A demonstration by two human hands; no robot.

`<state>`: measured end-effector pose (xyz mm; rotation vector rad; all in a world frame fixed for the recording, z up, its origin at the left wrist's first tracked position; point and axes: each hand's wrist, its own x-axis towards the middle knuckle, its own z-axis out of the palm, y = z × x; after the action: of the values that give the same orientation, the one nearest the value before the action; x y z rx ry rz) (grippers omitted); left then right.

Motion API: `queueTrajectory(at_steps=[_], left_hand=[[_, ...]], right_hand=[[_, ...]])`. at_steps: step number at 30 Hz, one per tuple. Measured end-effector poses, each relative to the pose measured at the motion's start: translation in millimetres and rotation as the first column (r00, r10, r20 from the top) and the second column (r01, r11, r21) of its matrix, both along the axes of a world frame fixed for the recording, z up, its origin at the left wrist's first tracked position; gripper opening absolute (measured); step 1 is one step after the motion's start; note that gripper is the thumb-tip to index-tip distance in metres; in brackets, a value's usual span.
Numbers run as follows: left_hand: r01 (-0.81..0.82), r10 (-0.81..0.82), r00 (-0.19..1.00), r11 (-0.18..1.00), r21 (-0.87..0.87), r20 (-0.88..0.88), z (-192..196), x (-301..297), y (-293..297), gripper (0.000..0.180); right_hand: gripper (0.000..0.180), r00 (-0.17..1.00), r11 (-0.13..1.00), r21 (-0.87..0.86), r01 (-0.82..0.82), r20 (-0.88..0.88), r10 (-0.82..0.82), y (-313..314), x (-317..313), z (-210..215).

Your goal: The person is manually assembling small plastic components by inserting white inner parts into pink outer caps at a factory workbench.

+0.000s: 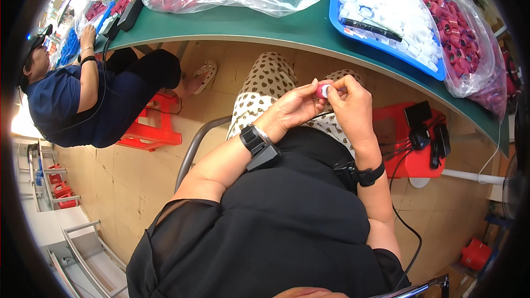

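Above my lap, my left hand (295,105) pinches a small dark-pink plastic cap (319,91) between thumb and fingers. A small white round piece (326,91) sits at the cap's right end. My right hand (351,105) is closed at that white piece, thumb and forefinger pressed to it. Whether the white piece is seated inside the cap is too small to tell. On the table ahead, a blue tray (335,14) holds a heap of white pieces (381,0), with a black marker pen (371,28) lying on them.
Clear bags of dark-pink caps stand on the green table (232,22), one bag (461,38) right of the tray. A red stool (403,154) with black devices and cables is at my right. To the left a co-worker (83,94) sits on another red stool (152,127).
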<state>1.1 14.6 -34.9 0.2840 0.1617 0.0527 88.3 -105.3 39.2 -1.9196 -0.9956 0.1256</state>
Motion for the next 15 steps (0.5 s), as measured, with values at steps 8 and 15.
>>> queueTrajectory(at_steps=[8, 15], left_hand=[[-0.111, 0.119, 0.991, 0.985, 0.136, -0.055, 3, 2, -7, 0.033], [-0.126, 0.152, 0.982, 0.970, 0.209, -0.113, -1, 2, -1, 0.034]], right_hand=[[0.011, 0.987, 0.998, -0.017, 0.054, 0.153, -0.051, 3, -1, -10], [0.012, 0.955, 0.997, 0.024, -0.070, -0.287, 0.073, 4, 4, -14]])
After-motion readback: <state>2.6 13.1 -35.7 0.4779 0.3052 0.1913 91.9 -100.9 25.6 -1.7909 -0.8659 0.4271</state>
